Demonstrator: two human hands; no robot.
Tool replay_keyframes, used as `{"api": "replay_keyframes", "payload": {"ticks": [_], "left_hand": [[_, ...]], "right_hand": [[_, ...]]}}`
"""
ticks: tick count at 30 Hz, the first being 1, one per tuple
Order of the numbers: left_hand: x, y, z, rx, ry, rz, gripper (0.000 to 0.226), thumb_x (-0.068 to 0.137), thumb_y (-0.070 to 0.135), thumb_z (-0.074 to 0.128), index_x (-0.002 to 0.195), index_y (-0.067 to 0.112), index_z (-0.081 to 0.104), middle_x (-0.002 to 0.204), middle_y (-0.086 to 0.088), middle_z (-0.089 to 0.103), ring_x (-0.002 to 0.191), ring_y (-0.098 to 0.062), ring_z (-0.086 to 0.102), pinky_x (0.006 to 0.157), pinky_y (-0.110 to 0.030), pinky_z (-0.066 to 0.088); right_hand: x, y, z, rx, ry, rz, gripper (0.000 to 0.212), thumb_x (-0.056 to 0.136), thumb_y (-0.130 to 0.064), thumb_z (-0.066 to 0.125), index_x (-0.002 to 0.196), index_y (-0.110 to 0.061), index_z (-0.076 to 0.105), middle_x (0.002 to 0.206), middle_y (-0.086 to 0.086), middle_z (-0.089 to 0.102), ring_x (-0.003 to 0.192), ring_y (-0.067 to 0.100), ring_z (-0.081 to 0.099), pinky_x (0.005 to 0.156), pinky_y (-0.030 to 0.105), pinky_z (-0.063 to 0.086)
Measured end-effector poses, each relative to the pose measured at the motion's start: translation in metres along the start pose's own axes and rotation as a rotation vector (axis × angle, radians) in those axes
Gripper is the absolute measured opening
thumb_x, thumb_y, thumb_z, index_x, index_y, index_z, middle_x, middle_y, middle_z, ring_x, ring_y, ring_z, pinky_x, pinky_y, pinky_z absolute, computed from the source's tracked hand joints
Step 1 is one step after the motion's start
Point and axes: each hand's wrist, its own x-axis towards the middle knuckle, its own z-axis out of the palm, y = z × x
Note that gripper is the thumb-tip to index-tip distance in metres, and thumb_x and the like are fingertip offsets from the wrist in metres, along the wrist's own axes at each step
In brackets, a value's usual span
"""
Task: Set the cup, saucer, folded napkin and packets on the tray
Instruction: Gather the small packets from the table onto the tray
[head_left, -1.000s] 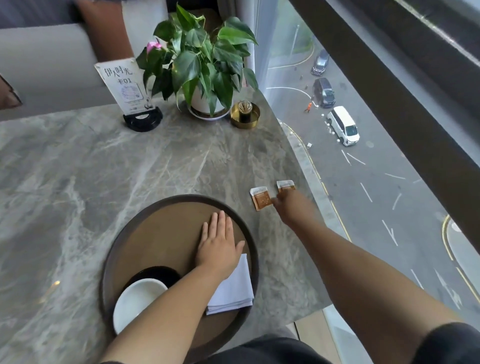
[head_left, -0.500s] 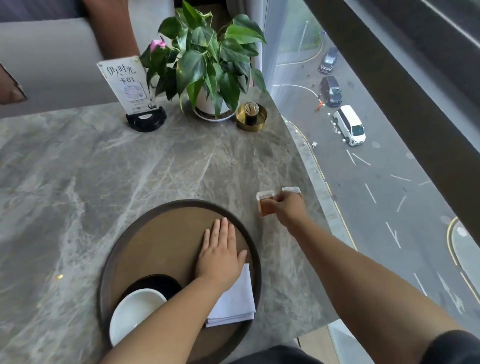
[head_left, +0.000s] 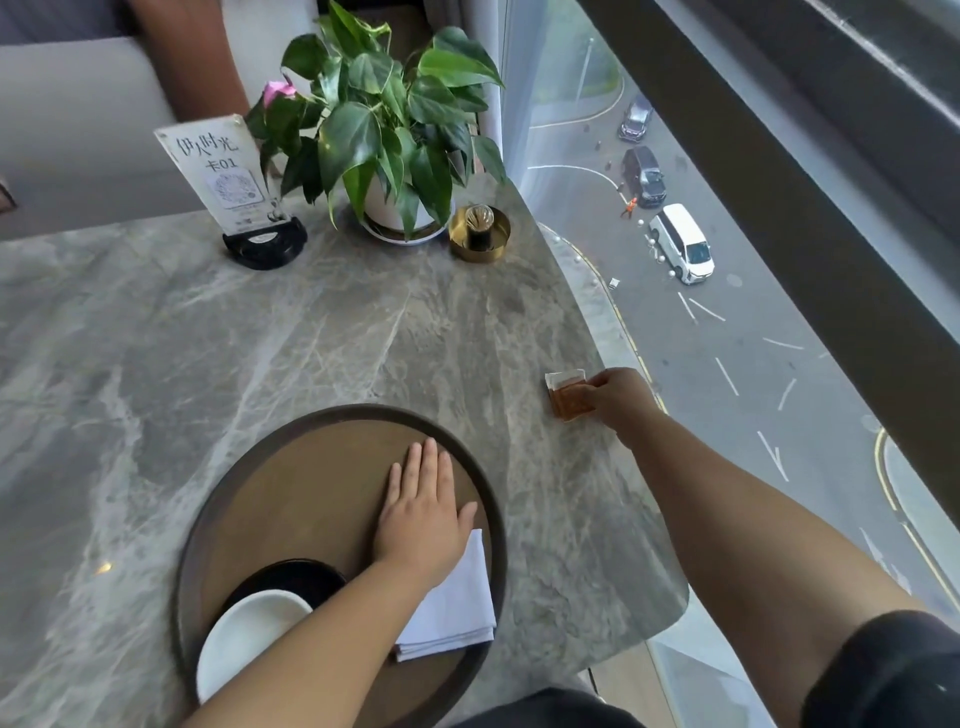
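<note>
Out by the grey marble bench (head_left: 311, 338) edge, my right hand (head_left: 621, 397) pinches both small orange-brown packets (head_left: 569, 396); I'd lift them together, left hand (head_left: 423, 514) flat, steadying the round brown tray (head_left: 311, 467).

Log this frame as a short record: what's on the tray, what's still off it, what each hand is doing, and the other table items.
on tray: round brown tray holds white cup on black saucer and folded white napkin
off tray: brown packets, at the table's right edge
left hand: flat, palm down on the tray, partly over the napkin
right hand: fingers closed on the packets, on or just above the marble table
other items: potted plant, table sign, gold dish
</note>
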Motion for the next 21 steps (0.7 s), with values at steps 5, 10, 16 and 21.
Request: {"api": "replay_keyframes", "payload": {"ticks": [5, 10, 16, 21], "left_hand": [[-0.001, 0.000, -0.002, -0.004, -0.008, 0.000, 0.075, 0.096, 0.053, 0.022, 0.151, 0.005, 0.001, 0.161, -0.015, -0.004, 0.148, -0.028, -0.006, 0.119, -0.044, -0.004], [-0.001, 0.000, -0.004, -0.012, -0.027, 0.001, 0.075, 0.097, 0.052, 0.021, 0.150, 0.005, 0.000, 0.160, -0.015, -0.005, 0.148, -0.028, -0.008, 0.120, -0.044, -0.003], [-0.001, 0.001, -0.006, -0.019, -0.051, -0.004, 0.074, 0.097, 0.052, 0.021, 0.150, 0.005, 0.000, 0.161, -0.015, -0.006, 0.148, -0.027, -0.008, 0.120, -0.044, -0.003], [-0.001, 0.000, -0.017, -0.040, -0.101, -0.012, 0.072, 0.098, 0.052, 0.021, 0.151, 0.007, 0.001, 0.161, -0.013, -0.004, 0.148, -0.026, -0.007, 0.120, -0.044, 0.000]], "right_hand": [[0.002, -0.002, 0.005, -0.072, 0.014, 0.009, 0.022, 0.073, -0.029, 0.074, 0.068, -0.009, 0.065, 0.055, 0.002, 0.057, 0.048, 0.017, 0.051, 0.045, 0.025, 0.035], [0.001, -0.003, 0.015, -0.101, 0.066, 0.009, 0.016, 0.072, -0.025, 0.068, 0.064, -0.017, 0.058, 0.063, 0.005, 0.063, 0.057, 0.023, 0.059, 0.050, 0.027, 0.041], [-0.002, -0.001, 0.026, -0.108, 0.111, -0.055, 0.008, 0.079, -0.022, 0.060, 0.074, -0.016, 0.056, 0.075, 0.003, 0.061, 0.069, 0.024, 0.059, 0.051, 0.027, 0.037], [-0.012, 0.000, 0.017, 0.057, 0.115, -0.092, 0.014, 0.078, -0.020, 0.066, 0.071, -0.016, 0.054, 0.071, 0.002, 0.058, 0.067, 0.023, 0.056, 0.054, 0.032, 0.044]]}}
